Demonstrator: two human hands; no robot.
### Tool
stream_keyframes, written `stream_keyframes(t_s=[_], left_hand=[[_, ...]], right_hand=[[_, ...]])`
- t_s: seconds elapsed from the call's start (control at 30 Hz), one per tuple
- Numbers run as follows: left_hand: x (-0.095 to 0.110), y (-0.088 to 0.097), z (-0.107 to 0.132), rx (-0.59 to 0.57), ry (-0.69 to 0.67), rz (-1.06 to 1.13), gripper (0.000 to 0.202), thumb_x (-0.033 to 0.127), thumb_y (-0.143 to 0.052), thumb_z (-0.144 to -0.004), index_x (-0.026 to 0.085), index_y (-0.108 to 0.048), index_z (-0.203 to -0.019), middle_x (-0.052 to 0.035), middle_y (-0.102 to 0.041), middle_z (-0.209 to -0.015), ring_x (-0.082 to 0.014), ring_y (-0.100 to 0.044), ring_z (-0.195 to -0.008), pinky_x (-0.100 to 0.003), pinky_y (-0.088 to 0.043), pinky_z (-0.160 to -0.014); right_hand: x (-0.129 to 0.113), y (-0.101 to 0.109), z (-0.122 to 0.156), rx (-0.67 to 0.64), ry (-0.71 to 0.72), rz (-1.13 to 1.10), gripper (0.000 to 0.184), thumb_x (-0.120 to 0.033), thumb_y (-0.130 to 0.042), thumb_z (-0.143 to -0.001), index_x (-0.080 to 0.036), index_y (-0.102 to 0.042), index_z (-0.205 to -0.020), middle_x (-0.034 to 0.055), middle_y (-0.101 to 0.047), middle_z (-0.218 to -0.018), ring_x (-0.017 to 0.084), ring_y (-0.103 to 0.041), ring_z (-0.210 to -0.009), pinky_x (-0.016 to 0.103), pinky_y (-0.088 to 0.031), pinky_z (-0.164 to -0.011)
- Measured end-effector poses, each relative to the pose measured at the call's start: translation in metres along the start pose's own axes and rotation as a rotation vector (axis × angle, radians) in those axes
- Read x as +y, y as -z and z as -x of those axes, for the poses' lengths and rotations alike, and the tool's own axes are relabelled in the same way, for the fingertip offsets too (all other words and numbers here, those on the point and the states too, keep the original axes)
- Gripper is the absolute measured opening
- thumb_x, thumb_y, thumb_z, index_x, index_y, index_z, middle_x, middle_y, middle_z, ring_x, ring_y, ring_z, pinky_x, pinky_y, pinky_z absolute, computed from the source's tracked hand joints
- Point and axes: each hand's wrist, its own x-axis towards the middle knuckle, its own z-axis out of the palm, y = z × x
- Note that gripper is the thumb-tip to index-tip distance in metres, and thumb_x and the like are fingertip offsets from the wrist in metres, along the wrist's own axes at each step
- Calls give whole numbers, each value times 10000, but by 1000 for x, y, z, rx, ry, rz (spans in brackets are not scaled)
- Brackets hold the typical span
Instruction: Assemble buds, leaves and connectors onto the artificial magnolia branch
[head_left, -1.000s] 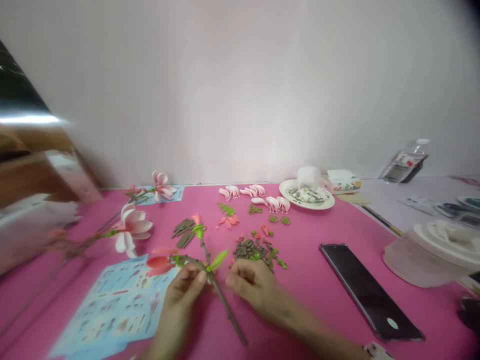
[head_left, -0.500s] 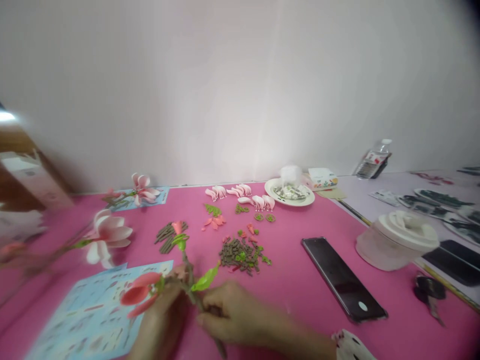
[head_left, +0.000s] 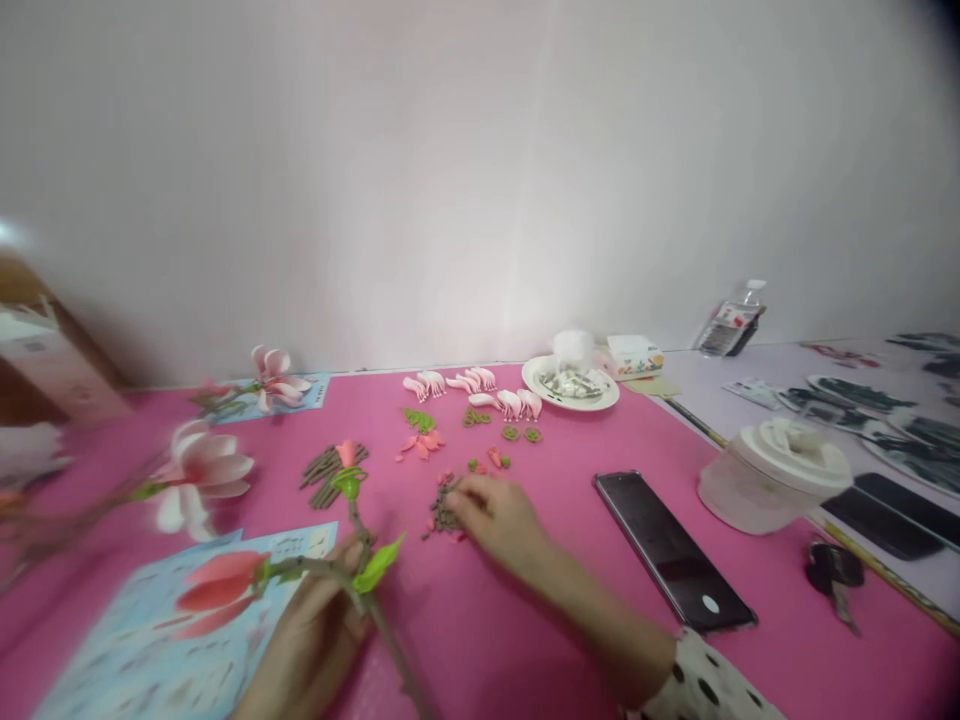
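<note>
nearest, the left hand has its fingers closed round a slim brown branch bearing a glossy pink bud and a lime leaf, low over the pink bench. beyond, the right hand sits fingers-down on the heap of stubby brown pieces, seemingly selecting one; whether it grips any, i cannot tell. lifting one calls for a fine pinch. farther back lie curved pale petals.

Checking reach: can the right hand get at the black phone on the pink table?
Probably yes. The right hand sits at the brown pieces, and only bare pink table separates it from the phone.
</note>
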Motion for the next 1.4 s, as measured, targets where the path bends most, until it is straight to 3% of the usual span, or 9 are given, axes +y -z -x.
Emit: stream_keyframes(t_s=[0.13, 0.3, 0.43, 0.53, 0.7, 0.97, 1.13, 1.27, 1.4], left_hand=[[-1, -5, 2, 102, 74, 43, 217, -60, -543, -733, 110, -678, -735, 4, -666, -576, -78, -567, -439, -153, -476, -395], [-2, 1, 5, -45, 168, 11, 158, -27, -640, -698, 110, -695, -753, -5, -657, -598, -126, -623, -533, -213, -537, -493], [-3, 10, 5, -55, 206, -45, 154, 21, -730, -639, 119, -711, -756, -29, -699, -689, -147, -657, -621, -232, -552, -588], [-4, 10, 6, -106, 219, -55, 214, 57, -786, -572, 135, -716, -758, -15, -679, -655, -137, -629, -578, -224, -521, -562], [-5, 4, 9, -186, 255, -71, 431, -35, -767, -481, 159, -713, -861, 36, -595, -564, -105, -542, -472, -208, -433, -474], [-9, 21, 6, -243, 278, -20, 219, 95, -792, -595, 150, -728, -797, -27, -660, -695, -142, -610, -652, -242, -495, -632], [-7, 20, 6, -267, 304, -37, 250, 121, -817, -582, 140, -722, -813, -8, -629, -643, -116, -575, -570, -220, -466, -554], [-7, 19, 7, -247, 299, -2, 269, 51, -795, -574, 165, -700, -798, 11, -642, -660, -100, -585, -592, -197, -467, -592], [-8, 20, 7, -310, 310, 9, 131, 83, -770, -632, 135, -701, -731, -3, -634, -614, -104, -571, -550, -222, -483, -593]], right_hand=[[28, 20, -16, 129, -134, 202, 145, -221, -496, -827, -169, -603, -744, 0, -556, -623, 129, -455, -574, 238, -245, -554], [37, 21, -16, 82, -153, 339, 170, -159, -513, -765, -171, -623, -636, 5, -586, -592, 121, -465, -534, 242, -222, -527], [33, 18, -14, 17, -104, 389, 184, -131, -508, -743, -170, -635, -614, 10, -613, -623, 121, -506, -570, 237, -236, -524], [32, 19, -13, -17, -88, 410, 195, -109, -503, -729, -173, -664, -640, 19, -637, -645, 134, -540, -610, 236, -255, -536], [31, 22, -13, -46, -89, 411, 243, -115, -501, -750, -204, -724, -787, 29, -700, -780, 154, -595, -710, 234, -314, -587], [28, 19, -13, -60, -93, 385, 184, -132, -567, -711, -207, -717, -787, 5, -703, -773, 138, -592, -682, 222, -309, -559], [31, 20, -14, -27, -113, 405, 132, -160, -558, -757, -183, -685, -728, 8, -673, -694, 126, -558, -617, 223, -273, -535], [33, 20, -15, 14, -128, 441, 214, -215, -512, -829, -167, -667, -690, 17, -632, -627, 127, -526, -584, 238, -238, -522], [34, 20, -16, 40, -150, 463, 216, -232, -512, -847, -174, -669, -710, 21, -647, -662, 129, -527, -598, 242, -225, -520]])
